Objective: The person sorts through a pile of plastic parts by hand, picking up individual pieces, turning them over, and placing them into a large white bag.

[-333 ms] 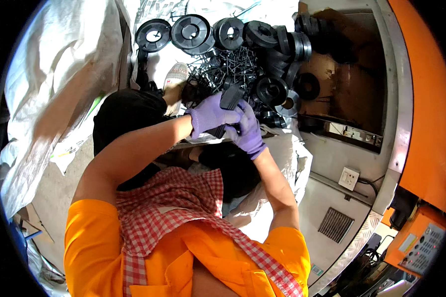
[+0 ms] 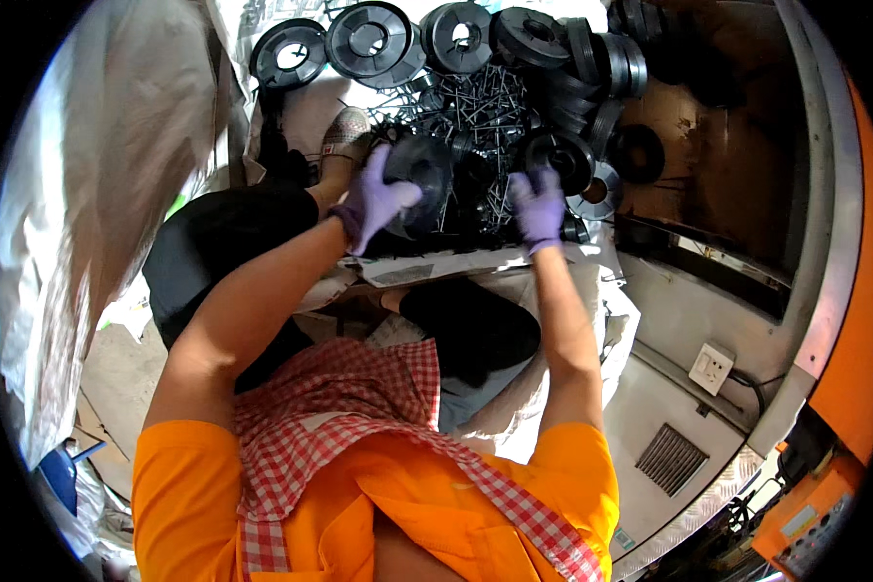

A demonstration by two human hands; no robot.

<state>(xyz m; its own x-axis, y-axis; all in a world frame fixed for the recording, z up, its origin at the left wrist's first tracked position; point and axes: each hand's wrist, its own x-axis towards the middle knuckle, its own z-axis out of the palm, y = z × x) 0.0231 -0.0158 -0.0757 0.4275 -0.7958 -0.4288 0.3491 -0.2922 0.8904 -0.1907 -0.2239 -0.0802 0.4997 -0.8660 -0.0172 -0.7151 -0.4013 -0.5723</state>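
My left hand, in a purple knitted glove, grips the left edge of a black plastic spool. Its thumb lies over the spool's face, and its other fingers are partly hidden behind the rim. The spool is tilted and blurred by motion. Apart from it, my right hand, also gloved in purple, reaches over a heap of thin black plastic pieces with its fingers stretched out and nothing visible in them. Just beyond its fingertips lies another black spool.
Several black spools line the far side of the heap, with stacked ones at the far right. A grey metal machine frame with a socket stands on the right. White sheeting hangs on the left.
My hands, close together around a black piece before, have parted. The left moved slightly left with the spool, whose face now shows; the right moved right toward the heap.
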